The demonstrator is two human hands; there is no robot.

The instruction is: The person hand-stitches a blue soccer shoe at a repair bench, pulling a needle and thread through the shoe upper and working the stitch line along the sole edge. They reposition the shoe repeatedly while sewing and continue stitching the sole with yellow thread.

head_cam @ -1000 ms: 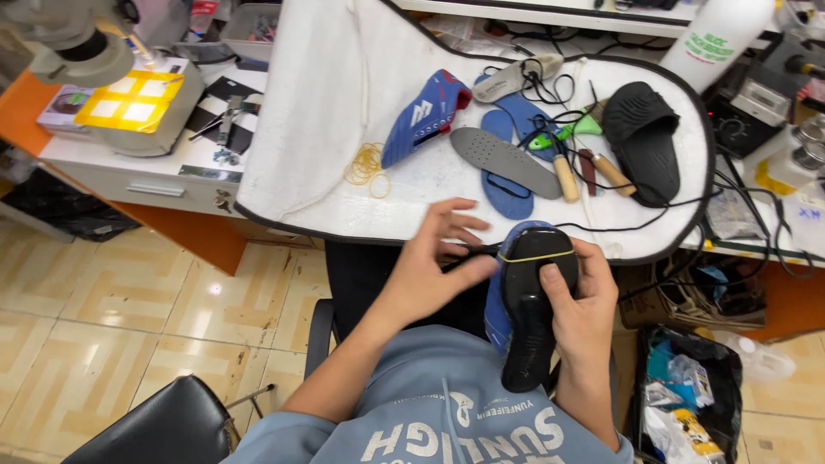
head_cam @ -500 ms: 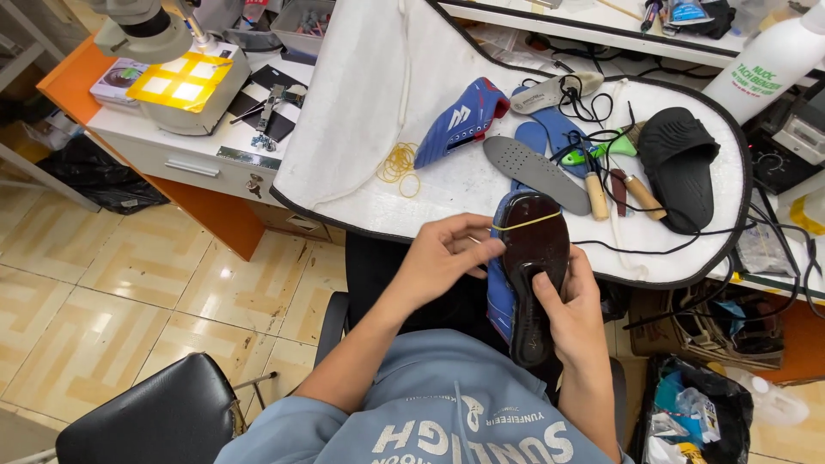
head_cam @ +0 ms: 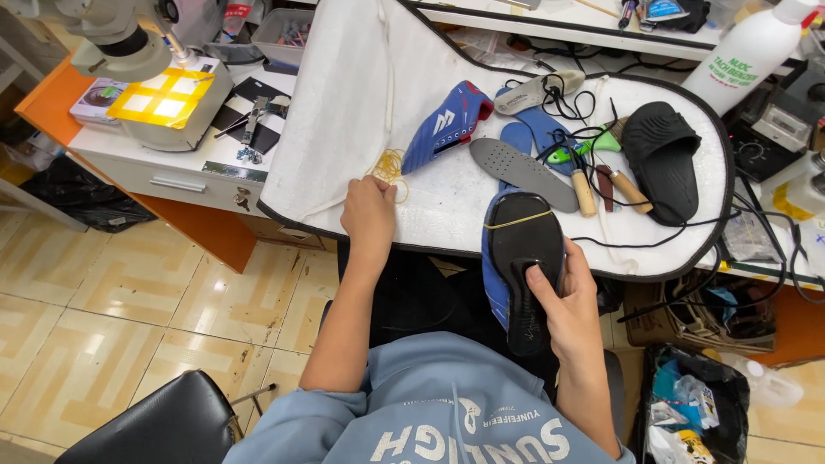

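Presently the person sits at the white padded worktable (head_cam: pixel 344 129), holding a blue shoe (head_cam: pixel 522 258) sole-up over the lap at the table's near edge. The right hand (head_cam: pixel 563 301) grips it from the right side, thumb pressed across the narrow waist of the black sole, the other fingers wrapped underneath and out of sight. One yellow rubber band (head_cam: pixel 516 221) already crosses the forepart of the sole, which suggests the sole is being bound to the upper.

The left hand (head_cam: pixel 369 215) rests well apart from the shoe, on the table's front edge, fingers curled downward onto a small heap of yellow rubber bands (head_cam: pixel 391 163). Whether a band is pinched between the fingertips cannot be told from this angle.

Judged step: fetching a further band while the shoe is kept steady. The next move would call for one band separated cleanly from the heap, carried to the shoe and stretched over it without shifting the sole.

Elsewhere on the table: a second blue shoe (head_cam: pixel 447 125), a grey insole (head_cam: pixel 524 174), a black slipper (head_cam: pixel 662 159), wooden-handled tools (head_cam: pixel 606 191) and loose black cords (head_cam: pixel 593 129).
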